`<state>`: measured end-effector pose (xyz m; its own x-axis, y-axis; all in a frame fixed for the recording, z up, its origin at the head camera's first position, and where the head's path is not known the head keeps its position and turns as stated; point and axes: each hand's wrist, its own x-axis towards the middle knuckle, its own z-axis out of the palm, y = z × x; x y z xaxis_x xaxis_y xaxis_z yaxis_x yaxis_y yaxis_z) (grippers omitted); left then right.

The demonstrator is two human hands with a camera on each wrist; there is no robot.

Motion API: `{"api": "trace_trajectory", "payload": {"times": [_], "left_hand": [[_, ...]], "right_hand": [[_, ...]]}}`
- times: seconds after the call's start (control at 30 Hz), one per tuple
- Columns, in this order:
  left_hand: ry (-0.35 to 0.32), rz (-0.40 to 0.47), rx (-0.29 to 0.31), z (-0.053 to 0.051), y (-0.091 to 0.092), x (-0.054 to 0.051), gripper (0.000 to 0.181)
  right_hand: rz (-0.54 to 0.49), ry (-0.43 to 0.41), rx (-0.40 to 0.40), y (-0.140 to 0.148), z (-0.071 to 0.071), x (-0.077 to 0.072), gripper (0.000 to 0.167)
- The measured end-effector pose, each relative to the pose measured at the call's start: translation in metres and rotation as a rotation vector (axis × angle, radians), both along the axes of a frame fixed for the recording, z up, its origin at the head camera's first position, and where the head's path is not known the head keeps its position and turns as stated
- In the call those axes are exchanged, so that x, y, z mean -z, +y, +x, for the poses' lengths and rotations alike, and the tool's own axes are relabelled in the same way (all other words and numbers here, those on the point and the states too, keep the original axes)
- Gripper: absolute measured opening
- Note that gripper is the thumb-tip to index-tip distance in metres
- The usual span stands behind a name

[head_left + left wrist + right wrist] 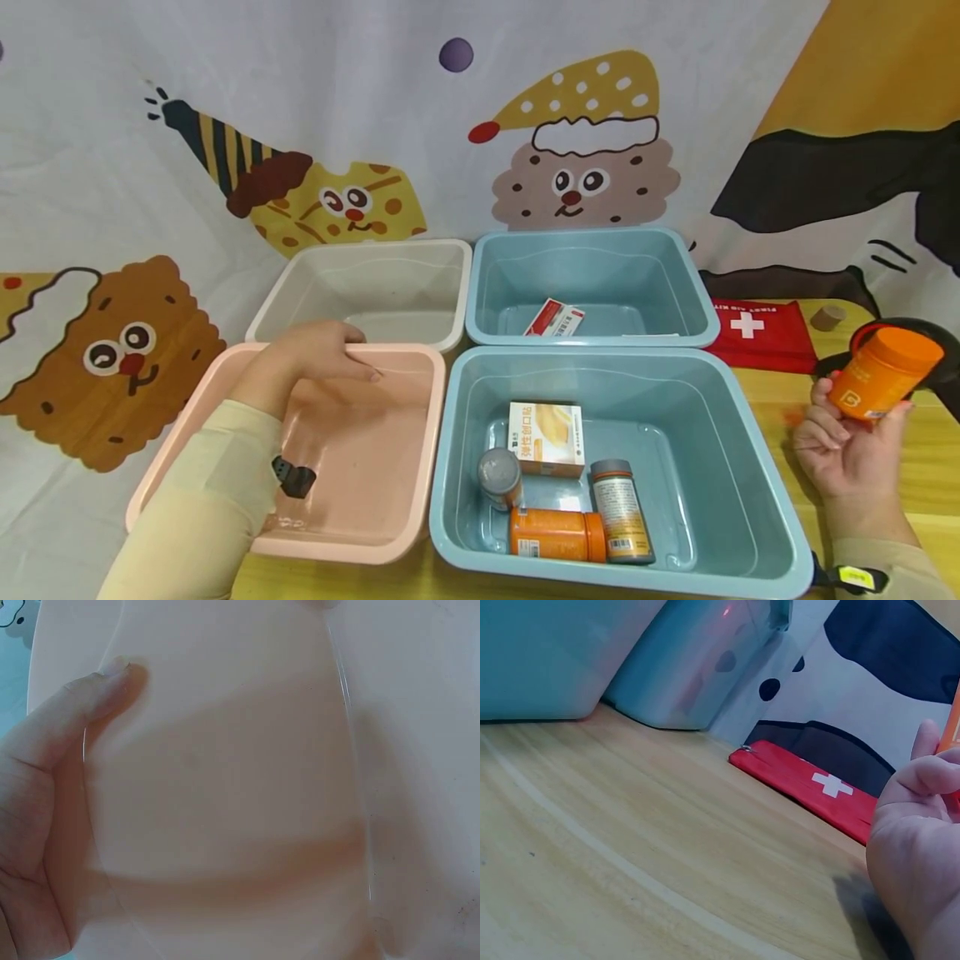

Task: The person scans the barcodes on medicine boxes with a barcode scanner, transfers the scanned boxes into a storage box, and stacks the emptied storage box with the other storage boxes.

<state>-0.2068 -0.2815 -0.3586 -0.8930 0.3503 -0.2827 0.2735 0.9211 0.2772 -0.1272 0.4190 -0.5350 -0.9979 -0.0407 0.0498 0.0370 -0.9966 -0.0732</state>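
Note:
My left hand [318, 354] grips the far rim of a pink plastic bin [438, 433], thumb inside against the wall and fingers over the edge. In the left wrist view the thumb [105, 690] lies along the bin's inner wall; the other fingers are hidden. At the far right, my right hand [855, 450] holds an orange pill bottle [885, 375] with an orange lid, tilted above the table. Only a sliver of that bottle [952, 731] shows in the right wrist view, beside the curled fingers [922, 776].
The near blue bin [720, 467] contains a bandage box [546, 437], a grey-lidded bottle [621, 508], an orange bottle [555, 535] and a grey-topped container [499, 475]. Behind stand a white bin [465, 283] and another blue bin [675, 292] with a medicine box [553, 319]. A red first-aid pouch [765, 337] lies right.

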Motion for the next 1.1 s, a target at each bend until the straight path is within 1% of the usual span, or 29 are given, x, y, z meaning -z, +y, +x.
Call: {"api": "trace_trajectory", "payload": {"times": [0.27, 0.43, 0.5, 0.6, 0.77, 0.93, 1.1], "left_hand": [[-0.004, -0.006, -0.022, 0.002, -0.002, 0.000, 0.062], [-0.007, -0.004, -0.025, 0.003, -0.001, -0.001, 0.062], [-0.008, -0.004, -0.025, 0.004, -0.001, -0.002, 0.060], [0.000, -0.012, -0.010, 0.003, -0.001, -0.003, 0.057], [0.026, -0.034, 0.025, 0.001, -0.001, -0.002, 0.053], [0.018, -0.031, 0.022, 0.000, 0.000, -0.002, 0.053], [0.018, -0.029, 0.020, 0.000, 0.001, -0.004, 0.053]], "right_hand": [[0.071, -0.079, -0.012, -0.002, -0.010, -0.003, 0.062], [0.065, -0.134, -0.017, -0.001, -0.016, -0.003, 0.062], [0.061, -0.143, -0.015, 0.000, -0.018, -0.002, 0.063], [0.044, -0.143, -0.014, 0.000, -0.020, -0.002, 0.066], [0.013, -0.146, -0.009, 0.003, -0.022, -0.002, 0.071], [0.017, -0.171, 0.008, 0.004, -0.021, -0.004, 0.071], [0.014, -0.180, -0.012, 0.001, -0.018, -0.007, 0.070]]}}
